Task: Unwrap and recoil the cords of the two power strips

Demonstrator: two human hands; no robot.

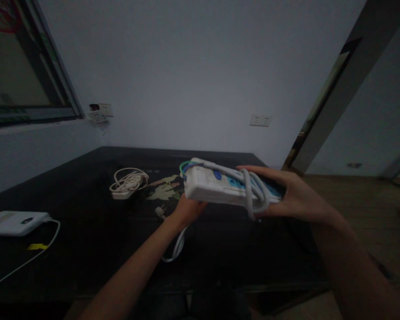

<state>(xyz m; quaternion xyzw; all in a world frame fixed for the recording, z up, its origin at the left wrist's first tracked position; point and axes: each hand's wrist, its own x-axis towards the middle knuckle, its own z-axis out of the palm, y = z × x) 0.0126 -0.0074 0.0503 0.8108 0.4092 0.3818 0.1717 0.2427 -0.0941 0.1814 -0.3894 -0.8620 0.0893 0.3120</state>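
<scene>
tbh I'd steady the left end and spare those thin green-and-blue wires (184,167), since the right hand (298,195) has fingers curled round the right end of the long white plastic power strip (225,194) above the black table (83,191); left hand (186,211) grip's hidden, can't tell.

A white power strip (213,190), grey cord (248,193) looped around it, tilts midair.

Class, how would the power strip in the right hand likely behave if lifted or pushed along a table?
The power strip is probably stiff, since its long body looks straight. Its box-like shape suggests it would slide rather than roll. The grey cord is likely flexible, as it bends in loops around the strip.
</scene>
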